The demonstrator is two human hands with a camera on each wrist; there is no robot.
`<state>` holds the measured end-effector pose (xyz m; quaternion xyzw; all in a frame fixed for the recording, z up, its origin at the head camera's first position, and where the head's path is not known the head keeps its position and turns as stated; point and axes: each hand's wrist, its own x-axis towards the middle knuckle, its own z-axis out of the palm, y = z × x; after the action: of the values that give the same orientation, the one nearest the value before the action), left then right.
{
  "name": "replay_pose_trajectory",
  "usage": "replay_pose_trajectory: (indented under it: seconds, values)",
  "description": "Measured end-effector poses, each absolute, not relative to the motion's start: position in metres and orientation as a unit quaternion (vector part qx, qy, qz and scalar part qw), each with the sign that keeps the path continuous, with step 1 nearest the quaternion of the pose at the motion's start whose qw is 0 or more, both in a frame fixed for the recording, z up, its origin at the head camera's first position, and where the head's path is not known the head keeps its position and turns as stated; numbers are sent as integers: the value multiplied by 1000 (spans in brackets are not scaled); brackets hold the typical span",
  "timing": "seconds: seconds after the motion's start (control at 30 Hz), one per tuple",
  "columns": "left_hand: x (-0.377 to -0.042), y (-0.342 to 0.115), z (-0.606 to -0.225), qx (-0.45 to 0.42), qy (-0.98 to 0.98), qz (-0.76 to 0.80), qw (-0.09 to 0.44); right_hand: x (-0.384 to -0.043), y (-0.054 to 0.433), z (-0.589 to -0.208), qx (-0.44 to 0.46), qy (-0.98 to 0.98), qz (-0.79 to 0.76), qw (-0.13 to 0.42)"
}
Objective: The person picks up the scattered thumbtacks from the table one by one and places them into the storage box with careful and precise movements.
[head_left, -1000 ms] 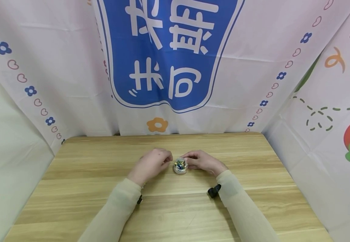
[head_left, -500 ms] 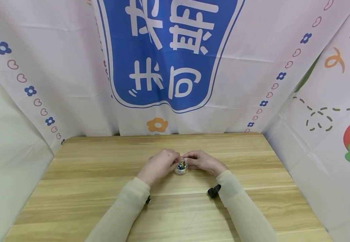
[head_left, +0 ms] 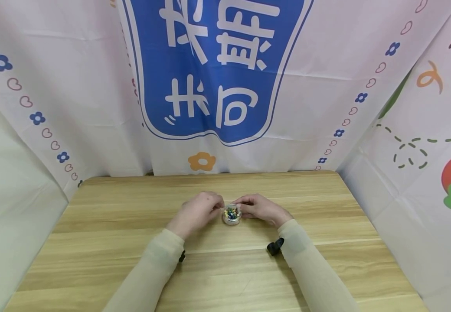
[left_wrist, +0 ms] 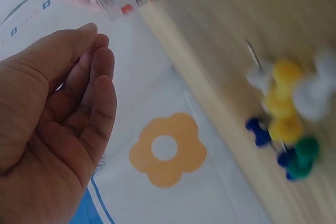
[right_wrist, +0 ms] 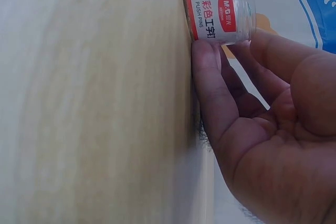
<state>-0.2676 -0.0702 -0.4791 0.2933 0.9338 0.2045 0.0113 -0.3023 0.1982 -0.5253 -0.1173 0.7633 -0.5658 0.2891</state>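
A small clear jar of push pins (head_left: 231, 222) stands on the wooden table, with several coloured pins showing inside it. My right hand (head_left: 262, 209) holds its side between thumb and fingertips. In the right wrist view, the jar (right_wrist: 223, 9) has a red and white label reading "PUSH PINS". Just left of the jar is my left hand (head_left: 201, 209), its fingers loosely curled and thumb close to the fingertips. The left wrist view shows nothing between those fingers. Several loose push pins (left_wrist: 286, 114), white, yellow, blue and green, lie on the table there; the left arm hides them from the head view.
The light wooden table (head_left: 112, 225) extends round both arms. A white cloth (head_left: 303, 112) with a blue printed sign hangs behind its far edge. More cloth closes off the left and right sides. A black wrist camera (head_left: 275, 247) sits under the right sleeve.
My left hand moves right until its fingers are over the jar's opening, then draws back to the left of it. The right hand stays at the jar. The head view shifts slightly.
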Motion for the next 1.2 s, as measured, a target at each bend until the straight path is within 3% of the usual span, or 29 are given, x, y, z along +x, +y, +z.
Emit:
replay_pose_trajectory:
  seconds: [0.57, 1.2]
  values:
    - [-267, -118, -481, 280, 946, 164, 11, -303, 198, -528, -114, 761, -570, 290]
    - [-260, -146, -480, 307, 948, 60, 50, -303, 197, -525, -104, 761, -571, 292]
